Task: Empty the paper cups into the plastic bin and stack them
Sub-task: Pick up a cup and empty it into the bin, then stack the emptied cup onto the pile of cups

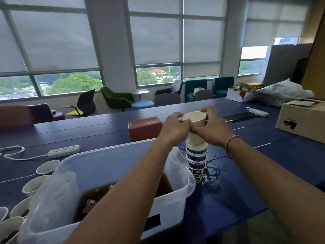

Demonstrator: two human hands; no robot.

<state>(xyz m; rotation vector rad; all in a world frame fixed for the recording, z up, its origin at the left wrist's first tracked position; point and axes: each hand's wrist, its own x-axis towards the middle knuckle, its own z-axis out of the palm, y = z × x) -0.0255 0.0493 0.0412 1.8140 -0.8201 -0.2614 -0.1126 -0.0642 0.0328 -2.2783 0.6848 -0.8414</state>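
Observation:
A cream paper cup (195, 120) sits upright in the top of a stack of patterned paper cups (196, 159) on the blue table, right of the bin. My left hand (174, 126) grips the cup's left side near the rim. My right hand (212, 128) curls round its right side and lower wall. The clear plastic bin (177, 196) stands in front of me, with brown liquid and bubbles in its bottom. Several more paper cups (47, 166) stand to the left of the bin, some holding brown liquid.
Spilled water (212, 175) lies around the stack's base. A crumpled clear plastic bag (51, 203) hangs over the bin's left corner. A brown box (145, 128) stands behind the bin, a power strip (64, 151) to the left, a cardboard box (302, 118) at far right.

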